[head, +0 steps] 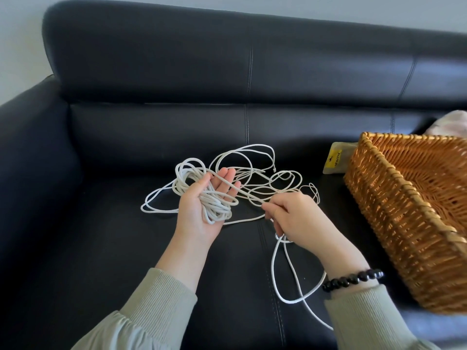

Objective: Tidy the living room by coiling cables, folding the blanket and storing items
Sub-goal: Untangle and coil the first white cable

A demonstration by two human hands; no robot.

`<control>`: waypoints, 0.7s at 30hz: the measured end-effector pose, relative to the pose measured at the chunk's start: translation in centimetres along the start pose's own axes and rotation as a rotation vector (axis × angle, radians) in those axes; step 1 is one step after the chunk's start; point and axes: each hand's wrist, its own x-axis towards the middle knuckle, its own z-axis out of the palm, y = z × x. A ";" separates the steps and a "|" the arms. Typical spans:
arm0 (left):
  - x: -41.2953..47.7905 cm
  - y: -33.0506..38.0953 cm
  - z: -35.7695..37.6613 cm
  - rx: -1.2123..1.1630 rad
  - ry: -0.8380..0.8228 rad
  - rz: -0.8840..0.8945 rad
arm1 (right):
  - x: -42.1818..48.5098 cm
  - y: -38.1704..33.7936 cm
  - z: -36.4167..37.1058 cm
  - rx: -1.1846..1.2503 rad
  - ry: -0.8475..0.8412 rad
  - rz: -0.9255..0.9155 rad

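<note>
A long white cable (255,160) lies in loose tangled loops on the black sofa seat (101,248). My left hand (202,205) is palm up with straight fingers, and several wound turns of the cable lie across its palm. My right hand (295,218) pinches a taut strand of the same cable that runs up to the left hand's fingers. Below the right hand a loop of cable hangs down toward the seat's front.
A woven wicker basket (374,198) stands on the seat at the right, tilted in view. A small yellow-labelled packet (336,160) lies behind its left corner. Pale pink fabric (452,122) shows behind the basket. The sofa's armrest (32,147) rises at the left.
</note>
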 end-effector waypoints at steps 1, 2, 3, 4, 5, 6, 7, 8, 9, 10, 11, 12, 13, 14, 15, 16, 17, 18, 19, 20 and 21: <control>0.0 0.0 0.0 -0.018 0.016 0.001 | 0.0 0.0 0.1 -0.015 -0.023 0.014; 0.1 0.0 0.0 -0.030 0.028 0.003 | 0.0 0.0 0.3 -0.038 -0.047 0.025; 0.1 0.0 0.1 -0.038 0.032 0.004 | 0.0 0.0 0.4 -0.068 -0.064 0.031; 0.1 0.0 0.0 -0.045 0.030 0.006 | 0.1 -0.1 0.6 -0.097 -0.070 0.030; 0.2 -0.1 0.0 -0.052 0.025 0.009 | 0.1 -0.1 0.8 -0.115 -0.072 0.023; 0.3 -0.1 -0.1 -0.055 0.021 0.011 | 0.2 -0.2 0.9 -0.122 -0.080 0.015; 0.4 0.0 -0.1 -0.053 0.019 0.013 | 0.2 -0.2 1.0 -0.125 -0.104 0.006; 0.5 0.0 -0.2 -0.049 0.019 0.018 | 0.2 -0.3 1.1 -0.125 -0.145 -0.005; 0.7 0.1 -0.3 -0.047 0.025 0.026 | 0.2 -0.4 1.2 -0.118 -0.193 -0.013; 0.8 0.1 -0.4 -0.046 0.042 0.036 | 0.1 -0.4 1.3 -0.108 -0.240 -0.016; 1.0 0.1 -0.5 -0.043 0.065 0.047 | 0.0 -0.4 1.4 -0.104 -0.279 -0.018; 1.2 0.1 -0.5 -0.031 0.093 0.060 | -0.1 -0.4 1.4 -0.107 -0.310 -0.021; 1.5 0.1 -0.6 -0.006 0.124 0.074 | -0.1 -0.4 1.4 -0.118 -0.326 -0.026; 1.6 0.0 -0.7 0.025 0.160 0.089 | -0.2 -0.5 1.4 -0.132 -0.325 -0.035; 1.8 -0.1 -0.8 0.052 0.198 0.106 | -0.2 -0.5 1.3 -0.144 -0.312 -0.044; 1.9 -0.1 -0.8 0.074 0.233 0.125 | -0.2 -0.7 1.3 -0.147 -0.294 -0.051; 2.0 -0.1 -0.8 0.087 0.262 0.146 | -0.2 -0.8 1.3 -0.142 -0.277 -0.052; 2.0 -0.1 -0.7 0.090 0.285 0.164 | -0.2 -0.9 1.2 -0.131 -0.266 -0.050; 2.1 0.0 -0.8 0.083 0.306 0.174 | -0.2 -0.9 1.1 -0.120 -0.260 -0.045; 2.1 0.1 -0.8 0.066 0.326 0.173 | -0.3 -0.9 1.1 -0.117 -0.256 -0.032; 2.2 0.2 -0.9 0.041 0.339 0.161 | -0.3 -0.9 1.1 -0.124 -0.252 -0.012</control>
